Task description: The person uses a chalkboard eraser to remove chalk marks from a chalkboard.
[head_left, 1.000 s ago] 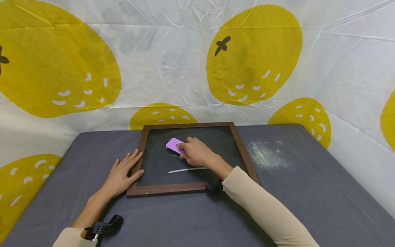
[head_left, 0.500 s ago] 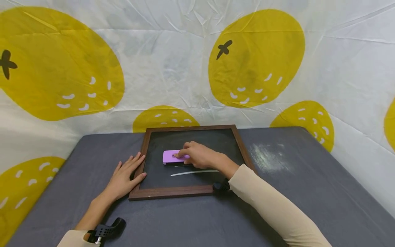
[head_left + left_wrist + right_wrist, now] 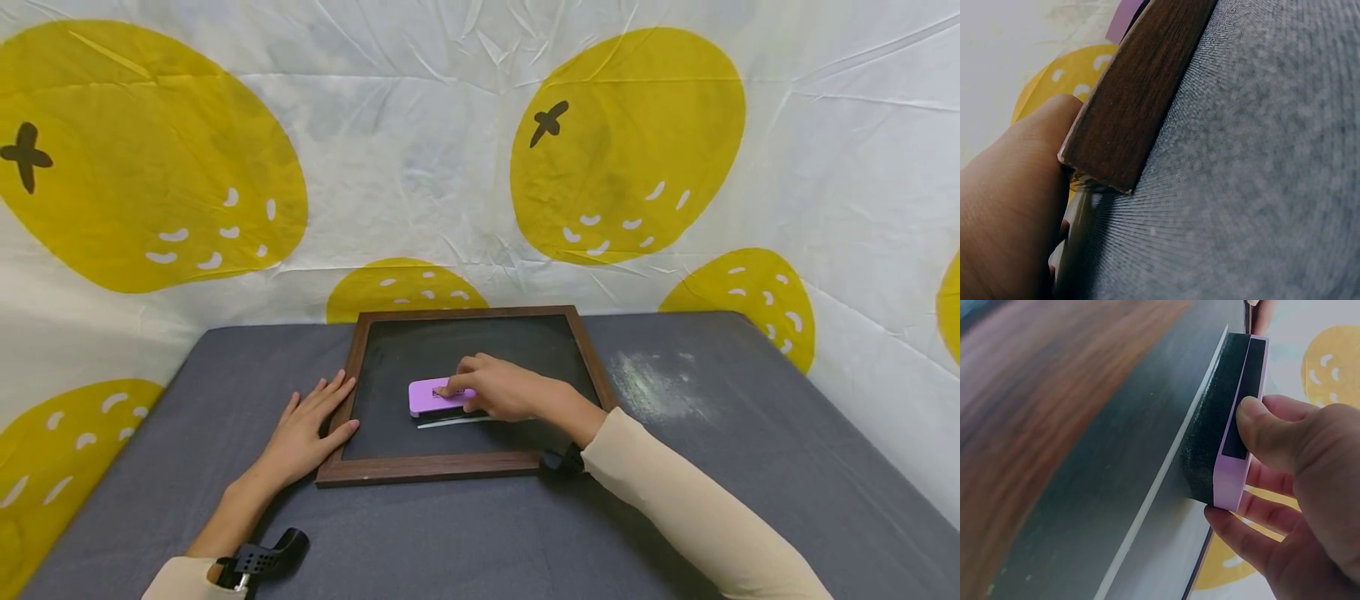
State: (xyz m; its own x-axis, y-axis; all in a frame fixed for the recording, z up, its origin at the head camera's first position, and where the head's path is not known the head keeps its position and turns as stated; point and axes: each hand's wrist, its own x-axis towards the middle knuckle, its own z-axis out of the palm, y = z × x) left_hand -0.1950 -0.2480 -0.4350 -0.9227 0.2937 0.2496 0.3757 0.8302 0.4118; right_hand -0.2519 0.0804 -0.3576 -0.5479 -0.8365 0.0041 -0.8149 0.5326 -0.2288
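A small chalkboard (image 3: 480, 346) in a brown wooden frame lies on the grey cloth. My right hand (image 3: 510, 388) grips a purple board eraser (image 3: 431, 397) with a dark felt pad, thumb on one side and fingers round the other in the right wrist view. The felt faces the board, right beside a white chalk line (image 3: 453, 422), which also runs along the eraser (image 3: 1232, 481) in the right wrist view. My left hand (image 3: 307, 429) rests with fingers spread on the left side of the frame; the left wrist view shows it at the frame's corner (image 3: 1129, 112).
A pale chalk smudge (image 3: 652, 387) marks the grey tablecloth (image 3: 720, 450) right of the board. Behind the table hangs a white curtain (image 3: 405, 158) with yellow fruit prints. Black wrist cameras sit on both wrists.
The right hand has brought the eraser down the board toward me, from above a short chalk mark to the long chalk line. That short mark no longer shows. The left hand stays on the frame.
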